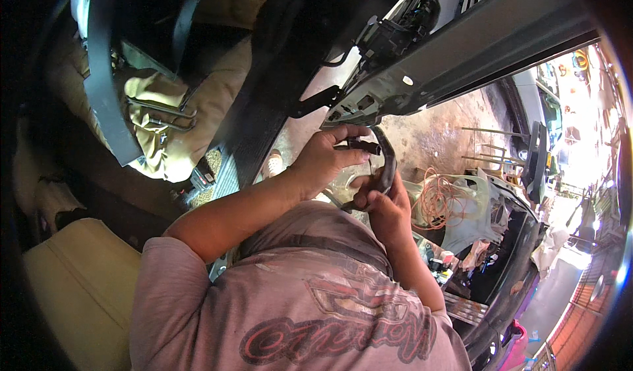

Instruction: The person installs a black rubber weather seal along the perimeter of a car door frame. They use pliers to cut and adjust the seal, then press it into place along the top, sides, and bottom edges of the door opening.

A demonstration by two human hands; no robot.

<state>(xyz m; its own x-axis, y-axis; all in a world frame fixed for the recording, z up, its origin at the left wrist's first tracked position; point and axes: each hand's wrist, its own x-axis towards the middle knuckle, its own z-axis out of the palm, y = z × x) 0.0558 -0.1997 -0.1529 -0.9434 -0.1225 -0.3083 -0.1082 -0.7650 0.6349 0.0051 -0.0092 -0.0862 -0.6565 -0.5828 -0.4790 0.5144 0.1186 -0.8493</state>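
A curved black rubber strip (388, 163) hangs just under the lower corner of an open car door (461, 48). My left hand (323, 160) is closed around the strip's upper end, fingers curled over a dark clip. Right below, my right hand (389, 209) grips the strip's lower end, the thumb pressed against it. Both forearms reach out from my pink printed shirt (316, 298). The door's inner side is stripped, with bare grey metal, holes and black wiring showing.
A tan car seat (72, 285) lies at the lower left, with a black seat belt (99, 74) and crumpled tan covers above it. A coil of orange cable (435, 199) and loose car body parts (488, 219) lie on the dirt ground at right.
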